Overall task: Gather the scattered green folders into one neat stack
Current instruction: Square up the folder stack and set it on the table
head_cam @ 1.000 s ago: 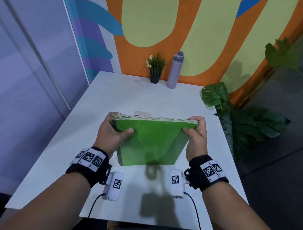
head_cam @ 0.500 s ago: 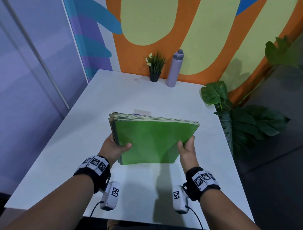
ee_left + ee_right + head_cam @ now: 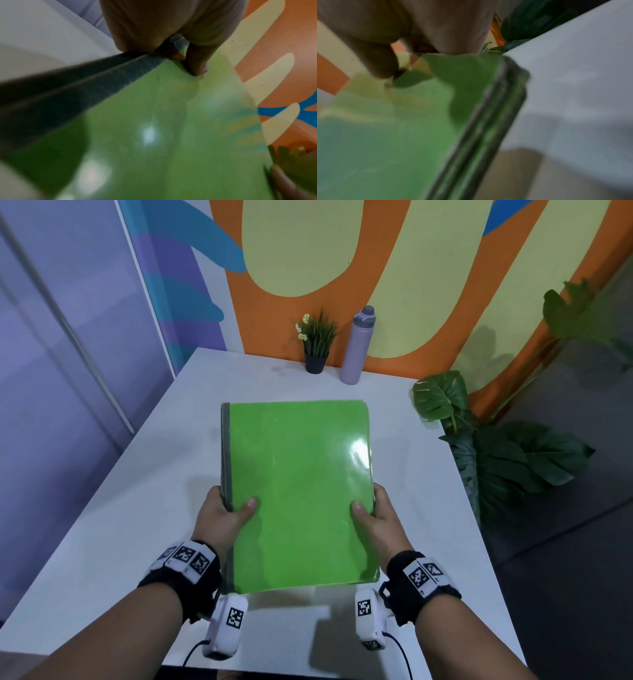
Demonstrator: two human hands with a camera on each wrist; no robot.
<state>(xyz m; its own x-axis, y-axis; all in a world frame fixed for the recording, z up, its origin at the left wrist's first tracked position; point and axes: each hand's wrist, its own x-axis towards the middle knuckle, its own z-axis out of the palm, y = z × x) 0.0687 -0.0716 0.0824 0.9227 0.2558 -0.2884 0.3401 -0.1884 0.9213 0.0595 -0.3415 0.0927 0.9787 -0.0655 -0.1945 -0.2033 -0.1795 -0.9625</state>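
Both hands, left hand (image 3: 222, 513) and right hand (image 3: 376, 517), around unlabelled green folders (image 3: 298, 491).

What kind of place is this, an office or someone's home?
Probably an office or studio corner, though I can't be sure: a plain white table against a bright painted mural wall, with a small potted plant, a lilac water bottle and a stack of green folders.

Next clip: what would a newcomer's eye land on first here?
The bright green folder stack, held face-up over the middle of the white table. The left hand grips its dark spine edge and the right hand the opposite edge, thumbs on the cover. Behind, a small potted plant and lilac bottle stand against the orange mural wall.
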